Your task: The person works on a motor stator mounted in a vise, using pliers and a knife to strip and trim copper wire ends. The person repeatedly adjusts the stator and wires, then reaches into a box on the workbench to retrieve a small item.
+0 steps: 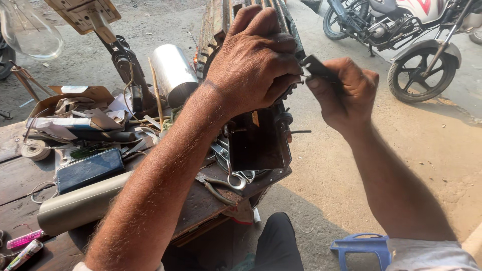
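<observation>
Your left hand (256, 60) is clamped over the dark metal machine (258, 140) at the frame's centre, on the desk (201, 206); just right, your right hand (346, 93) pinches a small black tool (316, 66).

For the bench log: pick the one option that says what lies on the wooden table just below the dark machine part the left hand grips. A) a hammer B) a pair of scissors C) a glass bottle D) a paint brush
B: a pair of scissors with metal loop handles lies on the wooden table just below the dark machine part that the left hand grips.
</observation>
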